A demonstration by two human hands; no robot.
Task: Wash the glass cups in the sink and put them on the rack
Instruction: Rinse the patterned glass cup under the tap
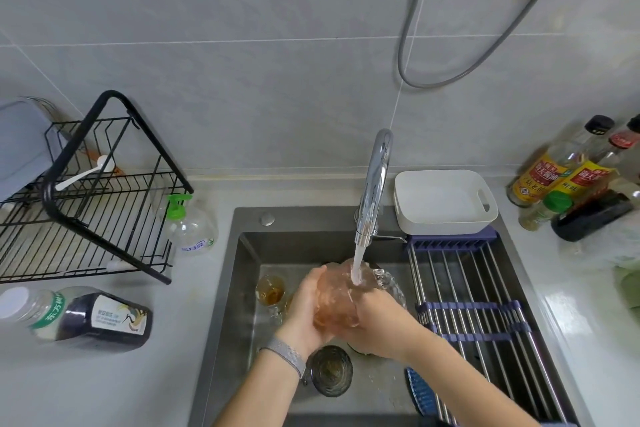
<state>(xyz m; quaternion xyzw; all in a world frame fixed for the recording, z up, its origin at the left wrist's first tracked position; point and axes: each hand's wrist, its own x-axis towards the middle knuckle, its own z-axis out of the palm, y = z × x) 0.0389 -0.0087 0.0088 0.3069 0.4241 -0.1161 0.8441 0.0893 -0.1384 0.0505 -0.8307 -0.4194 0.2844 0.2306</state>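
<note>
Meanwhile, both hands — left hand [304, 305], right hand [375, 326] — hold one pink cup [334, 298].

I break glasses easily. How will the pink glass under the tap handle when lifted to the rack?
Probably slippery: the pink glass is under running water, gripped by both the left hand and right hand. Likely fragile, being thin clear glass. Round sides could roll if laid down.

**Count of items at your sink**

You have four glass cups: a pink one [334, 302], a clear one [389, 282], an amber one [270, 289] and a dark one [329, 370]. Around you: one faucet [374, 184], one wire rack [86, 204], one white tub [445, 201], one soap dispenser [190, 225].
</note>
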